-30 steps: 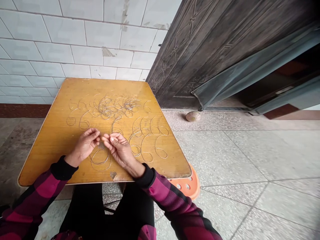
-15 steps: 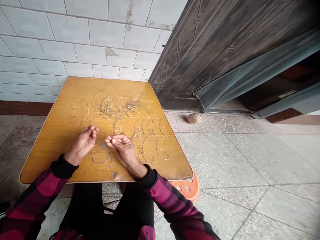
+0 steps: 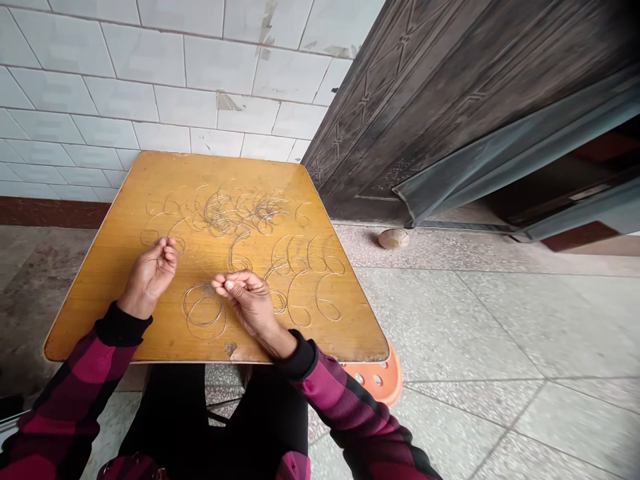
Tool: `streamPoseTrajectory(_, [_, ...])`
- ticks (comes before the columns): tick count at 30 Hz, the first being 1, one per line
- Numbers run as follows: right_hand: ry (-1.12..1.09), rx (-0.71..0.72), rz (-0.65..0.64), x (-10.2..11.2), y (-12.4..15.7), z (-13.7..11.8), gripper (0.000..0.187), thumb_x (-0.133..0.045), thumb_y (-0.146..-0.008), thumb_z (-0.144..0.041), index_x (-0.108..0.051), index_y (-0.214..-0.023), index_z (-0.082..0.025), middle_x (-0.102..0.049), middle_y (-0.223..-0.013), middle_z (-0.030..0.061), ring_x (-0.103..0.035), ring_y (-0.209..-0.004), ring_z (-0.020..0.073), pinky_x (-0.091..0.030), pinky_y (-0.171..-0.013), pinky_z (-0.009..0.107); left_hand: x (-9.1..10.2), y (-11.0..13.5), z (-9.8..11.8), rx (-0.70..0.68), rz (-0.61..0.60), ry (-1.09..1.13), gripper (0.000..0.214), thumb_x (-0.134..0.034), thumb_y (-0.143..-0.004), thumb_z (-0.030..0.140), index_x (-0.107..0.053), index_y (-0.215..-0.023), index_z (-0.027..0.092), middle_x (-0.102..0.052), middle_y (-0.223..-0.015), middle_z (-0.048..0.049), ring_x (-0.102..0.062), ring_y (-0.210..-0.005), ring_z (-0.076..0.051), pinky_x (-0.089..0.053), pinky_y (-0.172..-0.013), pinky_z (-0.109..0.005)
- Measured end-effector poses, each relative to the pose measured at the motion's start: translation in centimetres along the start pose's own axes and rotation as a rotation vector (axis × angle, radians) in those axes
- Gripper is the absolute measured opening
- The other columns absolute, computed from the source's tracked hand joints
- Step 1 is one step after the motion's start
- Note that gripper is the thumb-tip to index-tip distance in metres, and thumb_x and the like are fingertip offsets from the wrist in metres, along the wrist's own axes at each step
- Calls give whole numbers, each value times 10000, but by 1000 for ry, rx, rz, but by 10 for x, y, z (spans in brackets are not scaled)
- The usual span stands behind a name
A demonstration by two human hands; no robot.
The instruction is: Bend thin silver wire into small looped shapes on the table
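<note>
A yellow-brown wooden tabletop carries many thin, curled metal wires. They form a tangled cluster toward the far side, looser curls at the right, and a round coil near the front. My left hand is raised at the left, its fingertips pinched together near a small wire curl. My right hand has its fingertips pinched just right of the coil, and a faint thin wire seems to run from them. Anything inside the left fingers is hidden.
A white tiled wall stands behind the table. A dark embossed metal door stands ajar at the right. An orange stool sits under the table's front corner. A small round tan ball lies on the speckled floor.
My hands have drawn farther apart, the left moving up and left, the right slightly down and right. The view has shifted slightly. The wires on the table look unmoved.
</note>
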State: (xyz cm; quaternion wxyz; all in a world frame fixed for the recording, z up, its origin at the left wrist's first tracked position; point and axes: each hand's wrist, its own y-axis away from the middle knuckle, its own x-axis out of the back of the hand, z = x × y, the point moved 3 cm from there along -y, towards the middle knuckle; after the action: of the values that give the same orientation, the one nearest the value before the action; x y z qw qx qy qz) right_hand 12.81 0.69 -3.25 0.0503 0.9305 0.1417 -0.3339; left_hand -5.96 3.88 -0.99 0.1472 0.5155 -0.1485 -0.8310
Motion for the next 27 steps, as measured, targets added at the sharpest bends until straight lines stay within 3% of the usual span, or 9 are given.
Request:
streamPoseTrajectory(8, [-7,-21,13,2,1,0,182,-812,-677,-267,-681,-793,-217,-756,-866,2,-725,-818,148,-598,-795,300,6,-5,34,-89,-7,74,304,-357,-969,97,-553,-741,143,-602,-673,-13,-552,-495,-21,-479,-458,-75])
streamPoseTrajectory(13, [-46,-7,43,4,-1,-5,175,-808,-689,-253,-674,-798,-224,-755,-867,-7,-721,-816,133,-598,-787,267,11,-1,59,-318,-21,84,290,-415,-963,130,-542,-704,165,-585,-637,17,-555,-511,-18,-473,-499,-65])
streamPoseTrajectory(16, [-64,4,59,3,-2,-9,168,-803,-694,-235,-668,-793,-229,-752,-869,-14,-719,-831,128,-595,-796,257,6,5,38,-348,-75,-80,210,-525,-903,104,-564,-703,151,-587,-665,21,-556,-540,-21,-454,-496,-78])
streamPoseTrajectory(19, [-84,16,56,2,-3,-11,165,-796,-700,-239,-669,-805,-229,-752,-880,-16,-717,-838,122,-590,-799,243,0,10,-7,-116,-204,-377,42,-666,-795,111,-633,-778,129,-638,-733,-10,-572,-573,-54,-462,-492,-125])
streamPoseTrajectory(21, [-92,12,36,1,-4,-10,160,-787,-714,-258,-672,-823,-230,-754,-888,-15,-718,-833,116,-587,-793,231,0,13,-31,-3,-277,-485,135,-731,-752,184,-663,-846,115,-678,-825,-49,-600,-626,-85,-485,-526,-165])
streamPoseTrajectory(23, [-88,-8,10,0,-3,-8,155,-772,-735,-281,-672,-841,-227,-755,-897,-5,-720,-828,118,-587,-786,232,1,15,-42,1,-304,-508,219,-762,-726,231,-677,-886,109,-697,-872,-71,-609,-661,-95,-488,-556,-179])
streamPoseTrajectory(27, [-62,-50,-11,0,-4,-3,165,-754,-757,-312,-679,-863,-209,-755,-914,22,-720,-830,131,-588,-762,234,2,15,-39,-63,-258,-473,236,-800,-679,232,-683,-845,113,-705,-796,-51,-604,-642,-83,-471,-568,-171])
